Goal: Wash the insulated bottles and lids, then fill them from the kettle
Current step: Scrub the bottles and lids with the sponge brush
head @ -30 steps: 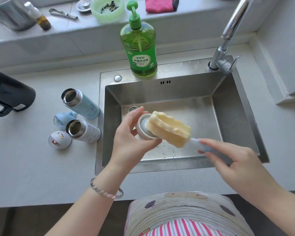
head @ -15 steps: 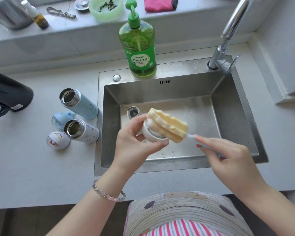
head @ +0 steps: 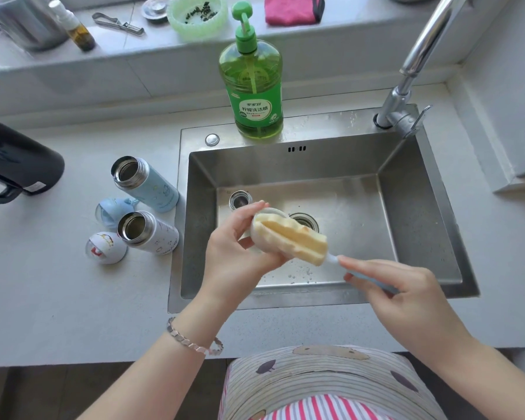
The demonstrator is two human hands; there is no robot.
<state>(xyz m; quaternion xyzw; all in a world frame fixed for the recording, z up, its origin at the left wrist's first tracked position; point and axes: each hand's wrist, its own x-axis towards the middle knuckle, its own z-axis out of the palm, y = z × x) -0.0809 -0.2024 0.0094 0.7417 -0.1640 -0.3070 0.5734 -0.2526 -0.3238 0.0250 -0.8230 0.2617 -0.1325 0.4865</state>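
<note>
Over the steel sink [head: 422, 213] my left hand [head: 237, 253] grips a white bottle lid [head: 262, 215], mostly hidden by the sponge. My right hand [head: 406, 295] holds the handle of a yellow sponge brush [head: 294, 237], whose head presses on the lid. An open bottle [head: 239, 199] stands in the sink behind my left hand. On the counter to the left stand a light blue bottle [head: 146, 184] and a white bottle [head: 149, 231], both open. Beside them lie a blue lid [head: 112, 209] and a white lid [head: 105, 247]. A black kettle [head: 15, 165] sits at the far left.
A green dish soap bottle [head: 255, 86] stands on the sink's back rim, with the faucet [head: 412, 71] at the back right. The ledge behind holds a metal pot [head: 22, 19], a small spray bottle [head: 73, 25], a green bowl [head: 197, 13] and a pink cloth [head: 291, 9].
Both hands have stayed over the sink. The sponge head has shifted and turned across the lid, and my left hand has tilted the lid a little.
</note>
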